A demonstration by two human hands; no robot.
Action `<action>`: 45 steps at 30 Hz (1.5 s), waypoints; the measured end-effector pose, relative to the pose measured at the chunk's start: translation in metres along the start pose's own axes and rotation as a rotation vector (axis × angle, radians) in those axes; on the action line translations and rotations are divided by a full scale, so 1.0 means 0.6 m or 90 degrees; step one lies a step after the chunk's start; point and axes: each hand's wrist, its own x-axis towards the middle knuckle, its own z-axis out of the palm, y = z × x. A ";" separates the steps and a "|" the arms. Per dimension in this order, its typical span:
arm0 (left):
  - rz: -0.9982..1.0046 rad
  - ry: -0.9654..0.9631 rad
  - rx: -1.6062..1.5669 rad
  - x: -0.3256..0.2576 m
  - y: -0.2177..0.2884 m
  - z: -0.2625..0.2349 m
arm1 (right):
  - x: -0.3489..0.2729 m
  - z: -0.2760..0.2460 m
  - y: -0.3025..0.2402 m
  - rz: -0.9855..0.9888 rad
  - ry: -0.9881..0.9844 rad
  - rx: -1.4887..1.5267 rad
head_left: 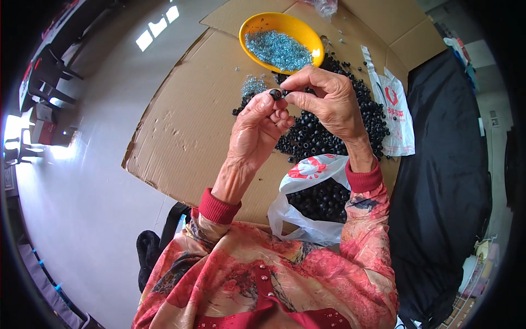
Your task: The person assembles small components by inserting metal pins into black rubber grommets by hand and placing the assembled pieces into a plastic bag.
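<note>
Between the thumb and fingertips of my left hand (249,131) is a black round bead (275,94), its hole showing. Close to that bead, on its right side, the thumb and index finger of my right hand (329,101) curl together in a pinch. Whatever they hold is too small to make out. Beneath both hands spreads a heap of loose black beads (312,137) on flattened cardboard (181,115). Just beyond the hands sits a yellow bowl (313,34) with small clear-blue pieces (276,49) in it.
A white plastic bag (282,205) of black beads lies open close to my body. More blue pieces (253,85) form a small pile left of the heap. A flat white bag (402,131) and black cloth (438,181) lie to the right. Dark chairs (52,82) stand far left.
</note>
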 end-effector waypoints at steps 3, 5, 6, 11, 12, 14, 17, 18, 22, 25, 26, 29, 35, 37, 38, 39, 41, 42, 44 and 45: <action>0.017 0.000 0.016 -0.004 0.000 0.003 | -0.001 0.006 -0.007 -0.013 0.002 -0.052; 0.026 -0.003 0.023 -0.006 -0.001 0.006 | -0.002 0.008 -0.008 -0.005 0.014 -0.037; 0.026 -0.004 0.022 -0.007 -0.001 0.006 | -0.003 0.007 -0.011 -0.005 0.014 -0.039; 0.044 0.000 0.064 -0.008 -0.004 0.010 | -0.003 0.002 -0.031 -0.034 -0.026 -0.149; 0.044 0.000 0.064 -0.008 -0.005 0.008 | -0.002 0.001 -0.033 -0.034 -0.027 -0.150; 0.053 -0.010 0.074 -0.007 -0.005 0.003 | 0.001 0.002 -0.034 -0.065 -0.048 -0.196; 0.041 -0.037 0.064 -0.006 -0.011 0.005 | -0.001 -0.003 -0.035 -0.062 -0.040 -0.199; 0.041 -0.037 0.063 -0.006 -0.011 0.007 | 0.000 -0.004 -0.030 -0.062 -0.041 -0.200; 0.011 -0.009 0.032 -0.005 -0.011 0.015 | 0.000 -0.007 -0.024 -0.092 -0.025 -0.192; -0.010 -0.022 0.055 -0.003 -0.008 0.007 | 0.002 -0.012 -0.024 -0.100 -0.053 -0.205; -0.021 -0.030 0.077 -0.003 -0.006 0.005 | 0.002 -0.014 -0.023 -0.101 -0.074 -0.205; -0.024 -0.026 0.059 -0.005 -0.007 0.012 | 0.001 -0.017 -0.028 -0.136 -0.060 -0.240; -0.008 -0.031 0.056 -0.010 -0.014 0.015 | -0.011 -0.016 -0.036 -0.113 -0.029 -0.201; -0.011 -0.035 0.062 -0.011 -0.016 0.015 | -0.016 -0.019 -0.035 -0.119 -0.035 -0.216; -0.011 -0.034 0.068 -0.010 -0.015 0.014 | -0.013 -0.020 -0.036 -0.119 -0.032 -0.220; -0.008 -0.056 0.059 -0.009 -0.012 0.012 | -0.009 -0.019 -0.037 -0.121 -0.034 -0.219; -0.014 -0.058 0.071 -0.010 -0.015 0.019 | -0.011 -0.024 -0.037 -0.145 -0.036 -0.227; -0.011 -0.056 0.086 -0.012 -0.014 0.022 | -0.011 -0.024 -0.038 -0.145 -0.036 -0.226; -0.014 -0.052 0.084 -0.012 -0.013 0.021 | -0.011 -0.023 -0.042 -0.120 -0.033 -0.228; -0.012 -0.054 0.086 -0.011 -0.013 0.019 | -0.012 -0.024 -0.041 -0.120 -0.035 -0.227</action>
